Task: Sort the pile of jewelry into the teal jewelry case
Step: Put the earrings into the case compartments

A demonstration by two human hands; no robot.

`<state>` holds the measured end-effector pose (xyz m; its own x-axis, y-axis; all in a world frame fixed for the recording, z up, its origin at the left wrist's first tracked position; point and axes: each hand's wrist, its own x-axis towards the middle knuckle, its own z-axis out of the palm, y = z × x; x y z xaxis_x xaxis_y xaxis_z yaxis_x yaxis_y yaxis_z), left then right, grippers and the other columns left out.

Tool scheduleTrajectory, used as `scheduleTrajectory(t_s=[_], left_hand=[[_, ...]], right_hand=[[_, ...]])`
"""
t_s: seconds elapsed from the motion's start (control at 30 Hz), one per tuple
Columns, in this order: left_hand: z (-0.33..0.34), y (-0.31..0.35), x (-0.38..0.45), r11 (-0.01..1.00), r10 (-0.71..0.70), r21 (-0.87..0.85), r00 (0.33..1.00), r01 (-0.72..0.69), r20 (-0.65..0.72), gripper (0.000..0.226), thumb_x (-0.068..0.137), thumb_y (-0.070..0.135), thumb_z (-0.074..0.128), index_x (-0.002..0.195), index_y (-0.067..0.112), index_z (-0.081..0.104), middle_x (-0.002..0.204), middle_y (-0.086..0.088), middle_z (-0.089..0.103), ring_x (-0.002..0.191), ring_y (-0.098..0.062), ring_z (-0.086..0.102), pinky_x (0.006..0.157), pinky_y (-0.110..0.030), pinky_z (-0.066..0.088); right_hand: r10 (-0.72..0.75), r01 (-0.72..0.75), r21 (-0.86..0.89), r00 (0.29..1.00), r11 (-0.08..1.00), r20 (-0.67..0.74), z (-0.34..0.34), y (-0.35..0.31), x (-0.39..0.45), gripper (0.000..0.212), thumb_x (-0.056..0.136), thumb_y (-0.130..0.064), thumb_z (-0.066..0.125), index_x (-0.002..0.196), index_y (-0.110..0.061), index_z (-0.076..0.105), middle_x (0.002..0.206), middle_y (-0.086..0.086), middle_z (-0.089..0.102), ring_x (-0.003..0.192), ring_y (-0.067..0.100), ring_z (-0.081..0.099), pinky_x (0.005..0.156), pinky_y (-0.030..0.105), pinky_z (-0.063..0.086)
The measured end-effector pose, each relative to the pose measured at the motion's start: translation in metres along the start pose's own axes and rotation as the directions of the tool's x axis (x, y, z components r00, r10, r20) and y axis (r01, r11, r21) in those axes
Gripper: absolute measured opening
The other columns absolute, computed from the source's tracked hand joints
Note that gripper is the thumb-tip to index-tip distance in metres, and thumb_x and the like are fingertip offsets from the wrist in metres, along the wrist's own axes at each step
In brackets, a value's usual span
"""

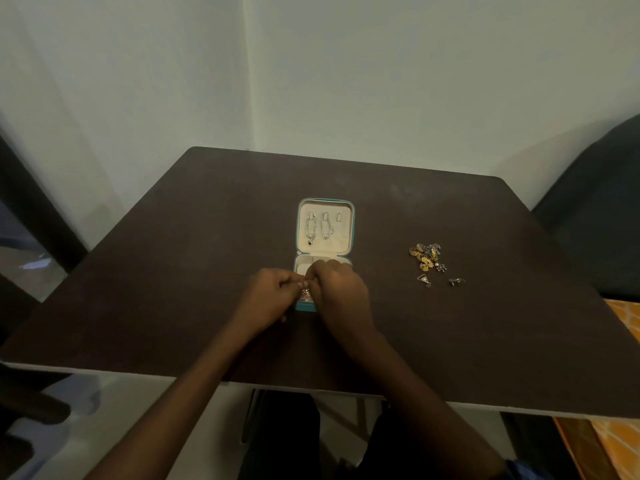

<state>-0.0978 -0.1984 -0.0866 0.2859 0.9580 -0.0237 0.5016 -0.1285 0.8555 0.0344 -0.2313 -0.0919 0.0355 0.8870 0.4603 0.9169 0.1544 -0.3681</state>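
Observation:
The teal jewelry case (352,230) lies open in the middle of the dark table (173,271), its cream lid holding two silver chains. Over the case's lower tray, my left hand (268,296) and my right hand (341,292) meet fingertip to fingertip and pinch a small rose-gold sparkly piece (306,293) between them. Most of the tray is hidden under my hands. The pile of jewelry (426,255), gold and silver pieces, lies to the right of the case, with a triangular pendant (423,279) and a small silver piece (456,280) loose in front of it.
A dark chair (595,209) stands past the table's right edge. An orange patterned surface (623,327) lies low at the right. The table's near edge runs just below my forearms. Pale walls stand behind the table.

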Motion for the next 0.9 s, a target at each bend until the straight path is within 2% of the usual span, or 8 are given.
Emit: scheduleTrajectory(t_s=[0.17, 0.33, 0.47, 0.6, 0.7, 0.77, 0.83, 0.9], left_hand=[[-0.004, -0.001, -0.002, 0.998, 0.034, 0.051, 0.997, -0.037, 0.064, 0.014, 0.087, 0.021, 0.06, 0.094, 0.027, 0.07, 0.073, -0.012, 0.068, 0.054, -0.017, 0.057, 0.05, -0.025, 0.047], [-0.002, 0.004, 0.001, 0.986, 0.072, 0.151, 0.997, -0.075, 0.023, 0.013, 0.085, 0.021, 0.064, 0.099, 0.022, 0.064, 0.079, 0.0, 0.061, 0.068, -0.009, 0.057, 0.056, -0.018, 0.045], [0.002, 0.008, 0.0, 0.983, 0.104, 0.161, 0.991, -0.089, -0.088, 0.007, 0.088, 0.025, 0.061, 0.095, 0.025, 0.061, 0.079, 0.009, 0.058, 0.068, -0.004, 0.056, 0.052, -0.011, 0.037], [0.012, 0.025, -0.004, 0.984, 0.166, 0.099, 0.972, -0.151, -0.167, 0.005, 0.091, 0.023, 0.056, 0.094, 0.024, 0.06, 0.078, 0.015, 0.055, 0.066, 0.004, 0.056, 0.048, -0.007, 0.04], [0.023, 0.042, -0.003, 0.969, 0.245, 0.084, 0.948, -0.233, -0.2, 0.006, 0.09, 0.019, 0.058, 0.09, 0.017, 0.064, 0.067, 0.015, 0.054, 0.056, 0.005, 0.053, 0.048, -0.003, 0.038], [0.032, 0.049, -0.002, 0.96, 0.28, 0.09, 0.942, -0.267, -0.186, 0.008, 0.089, 0.02, 0.059, 0.09, 0.016, 0.066, 0.069, 0.011, 0.058, 0.064, 0.001, 0.058, 0.055, -0.006, 0.042], [0.041, 0.055, -0.001, 0.958, 0.284, 0.089, 0.946, -0.273, -0.157, 0.008, 0.089, 0.021, 0.06, 0.092, 0.017, 0.066, 0.077, 0.002, 0.064, 0.076, -0.006, 0.061, 0.065, -0.016, 0.049], [0.048, 0.061, -0.002, 0.954, 0.296, 0.101, 0.943, -0.283, -0.149, 0.009, 0.088, 0.021, 0.06, 0.094, 0.017, 0.066, 0.08, -0.002, 0.065, 0.082, -0.008, 0.058, 0.072, -0.02, 0.047]], right_hand=[[-0.025, 0.022, -0.054, 0.998, 0.998, -0.053, 0.004, 0.001, 0.0, 0.024, 0.081, -0.025, 0.041, 0.071, -0.011, 0.056, 0.068, 0.006, 0.06, 0.058, 0.024, 0.054, 0.048, 0.029, 0.038], [0.019, -0.019, 0.032, 0.999, 0.999, -0.025, -0.016, 0.015, -0.003, 0.011, 0.088, -0.021, 0.055, 0.088, -0.012, 0.061, 0.086, 0.005, 0.063, 0.078, 0.02, 0.055, 0.06, 0.03, 0.042], [0.189, -0.188, 0.015, 0.981, 0.982, -0.046, -0.045, 0.062, -0.007, 0.013, 0.089, -0.027, 0.055, 0.092, -0.017, 0.062, 0.091, 0.002, 0.062, 0.088, 0.019, 0.052, 0.07, 0.034, 0.043], [0.364, -0.375, -0.077, 0.923, 0.924, -0.127, -0.072, 0.118, -0.022, 0.017, 0.086, -0.027, 0.061, 0.092, -0.012, 0.065, 0.093, 0.008, 0.063, 0.089, 0.027, 0.054, 0.069, 0.035, 0.043], [0.443, -0.447, -0.191, 0.894, 0.874, -0.066, -0.078, 0.139, -0.029, 0.027, 0.086, -0.034, 0.061, 0.099, -0.012, 0.066, 0.097, 0.01, 0.061, 0.093, 0.029, 0.053, 0.071, 0.036, 0.046], [0.445, -0.439, -0.213, 0.895, 0.873, -0.017, -0.077, 0.142, -0.031, 0.022, 0.087, -0.033, 0.059, 0.095, -0.014, 0.067, 0.096, 0.01, 0.061, 0.093, 0.029, 0.053, 0.072, 0.038, 0.048], [0.431, -0.422, -0.214, 0.903, 0.881, -0.005, -0.074, 0.142, -0.031, 0.019, 0.088, -0.029, 0.058, 0.089, -0.013, 0.067, 0.094, 0.01, 0.06, 0.092, 0.029, 0.053, 0.07, 0.037, 0.047], [0.412, -0.405, -0.21, 0.911, 0.89, -0.014, -0.072, 0.142, -0.03, 0.019, 0.088, -0.026, 0.057, 0.087, -0.01, 0.066, 0.092, 0.01, 0.059, 0.091, 0.029, 0.053, 0.067, 0.035, 0.044]])
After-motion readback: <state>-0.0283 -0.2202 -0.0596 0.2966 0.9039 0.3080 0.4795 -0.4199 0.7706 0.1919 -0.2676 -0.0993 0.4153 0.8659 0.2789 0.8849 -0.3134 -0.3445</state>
